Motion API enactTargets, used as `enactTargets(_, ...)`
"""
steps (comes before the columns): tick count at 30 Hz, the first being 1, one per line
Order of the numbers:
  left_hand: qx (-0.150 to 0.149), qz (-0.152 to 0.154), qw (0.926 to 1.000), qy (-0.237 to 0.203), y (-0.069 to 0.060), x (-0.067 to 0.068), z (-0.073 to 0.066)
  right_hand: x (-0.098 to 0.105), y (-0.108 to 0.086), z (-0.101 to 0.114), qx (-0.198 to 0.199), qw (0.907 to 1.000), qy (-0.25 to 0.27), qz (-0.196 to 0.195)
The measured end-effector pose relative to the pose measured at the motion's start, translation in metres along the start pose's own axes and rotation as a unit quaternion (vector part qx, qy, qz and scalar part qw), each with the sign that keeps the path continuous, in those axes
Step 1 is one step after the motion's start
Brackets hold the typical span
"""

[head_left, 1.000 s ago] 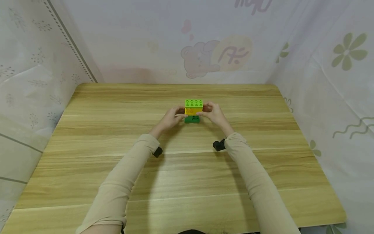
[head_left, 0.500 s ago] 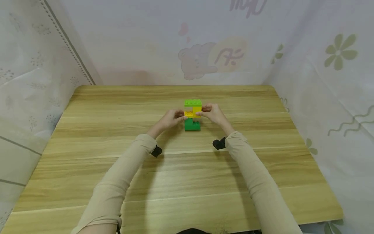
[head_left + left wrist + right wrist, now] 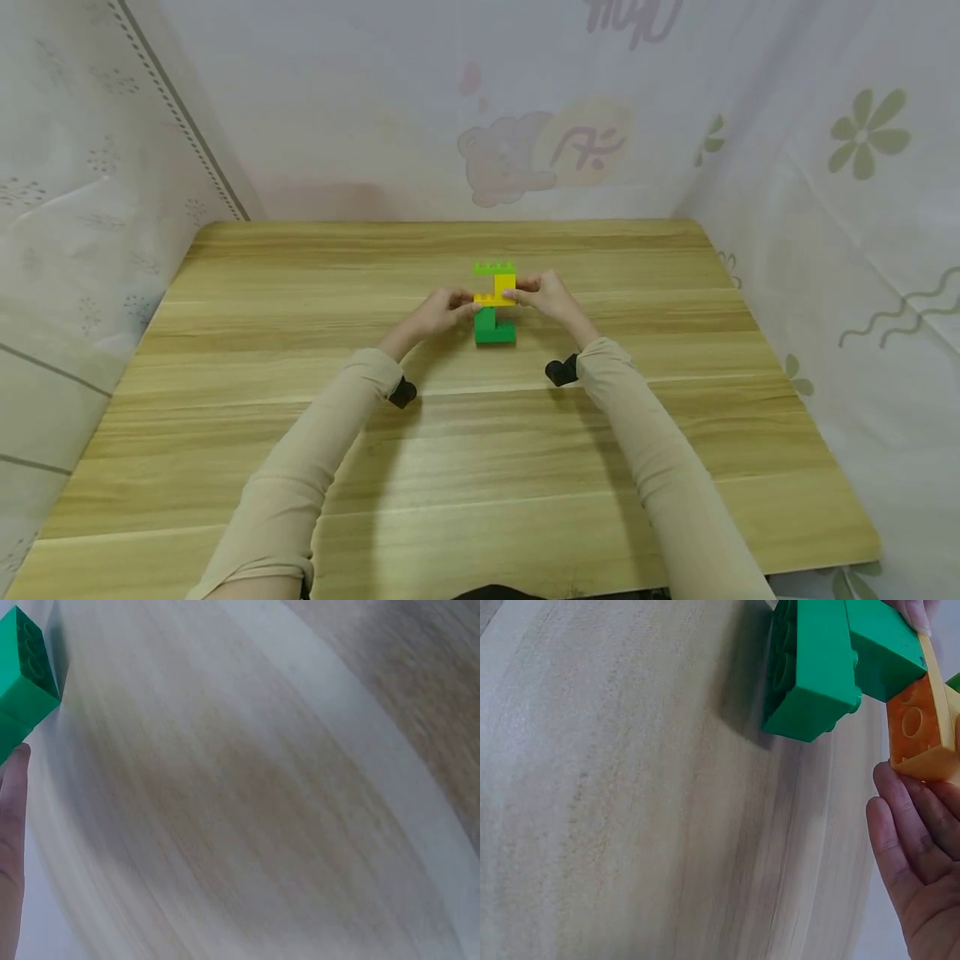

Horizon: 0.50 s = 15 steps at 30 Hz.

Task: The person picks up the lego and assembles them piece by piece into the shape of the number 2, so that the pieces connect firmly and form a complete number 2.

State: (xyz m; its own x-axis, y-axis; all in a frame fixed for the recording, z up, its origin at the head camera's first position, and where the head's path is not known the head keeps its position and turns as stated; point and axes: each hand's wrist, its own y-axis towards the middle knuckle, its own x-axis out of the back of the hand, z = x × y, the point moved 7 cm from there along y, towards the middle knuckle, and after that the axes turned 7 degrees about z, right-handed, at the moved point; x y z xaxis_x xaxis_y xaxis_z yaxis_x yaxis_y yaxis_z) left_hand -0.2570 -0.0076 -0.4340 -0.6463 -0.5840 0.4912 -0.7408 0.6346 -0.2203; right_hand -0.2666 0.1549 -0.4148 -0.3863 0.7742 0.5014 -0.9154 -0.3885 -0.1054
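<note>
A stack of toy building bricks is held up between both hands in the head view. From top to bottom it has a light green plate [image 3: 495,268], a yellow block [image 3: 505,285], a thinner yellow brick [image 3: 483,300], a small green block [image 3: 485,318] and a long green brick [image 3: 495,334]. My left hand [image 3: 441,312] pinches its left side, around the joint of yellow and green. My right hand [image 3: 550,297] grips the yellow part from the right. In the right wrist view, the yellow brick's hollow underside [image 3: 913,720] shows. Only a finger and green bricks [image 3: 28,671] appear in the left wrist view.
The wooden table [image 3: 300,275] spreads under both arms. Patterned white cloth [image 3: 360,108] hangs behind it and at both sides. Black camera mounts stick out from the left sleeve [image 3: 402,392] and the right sleeve [image 3: 562,371].
The stack has tilted back, so its front now faces the head camera and the top studs are seen edge-on. Its lower green bricks have come into view. Both hands keep hold, dipping slightly.
</note>
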Motion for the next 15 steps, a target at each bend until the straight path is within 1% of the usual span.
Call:
enactTargets(1,0.001,0.002,1.0000,0.001,0.000,0.000,0.001,0.000,-0.002,0.004,-0.003,1.0000,-0.003,0.000)
enactTargets(4,0.008,0.008,0.9999,0.001,0.000,-0.001,0.003,-0.002,-0.002,0.003,-0.010,0.9999,-0.009,-0.002)
enactTargets(7,0.018,0.011,0.9998,0.002,-0.001,-0.001,0.004,-0.004,-0.001,0.001,-0.020,0.9997,-0.017,0.002)
enactTargets(8,0.021,0.014,0.9997,0.001,-0.001,-0.002,0.005,-0.005,0.001,-0.004,-0.020,0.9996,-0.019,0.003)
enactTargets(9,0.023,0.015,0.9996,0.000,-0.002,-0.002,0.005,-0.006,0.001,-0.004,-0.021,0.9995,-0.021,0.004)
enactTargets(15,0.039,0.018,0.9987,-0.027,-0.002,-0.006,0.009,-0.011,0.003,-0.007,-0.030,0.9991,-0.028,0.009)
